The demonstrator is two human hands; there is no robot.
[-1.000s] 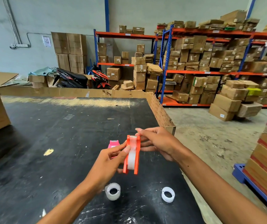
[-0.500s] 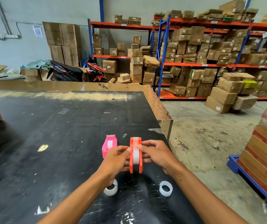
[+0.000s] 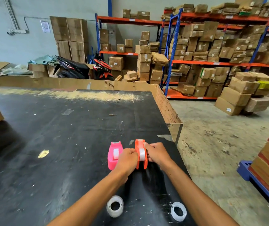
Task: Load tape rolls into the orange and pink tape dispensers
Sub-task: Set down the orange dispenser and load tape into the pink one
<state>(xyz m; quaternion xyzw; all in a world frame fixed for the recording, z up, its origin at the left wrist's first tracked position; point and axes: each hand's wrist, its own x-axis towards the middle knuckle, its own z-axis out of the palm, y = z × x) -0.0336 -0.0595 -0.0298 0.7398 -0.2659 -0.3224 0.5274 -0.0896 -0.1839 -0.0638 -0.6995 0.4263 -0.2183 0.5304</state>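
orange dispenser (image 3: pixel 140 154) upright, loaded, beside pink dispenser (image 3: pixel 114 155).

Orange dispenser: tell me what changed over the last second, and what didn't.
The orange dispenser came down from mid-air to the black table, beside the pink dispenser. The left hand and right hand still grip it from either side. Pink dispenser and the two loose tape rolls lie as before.
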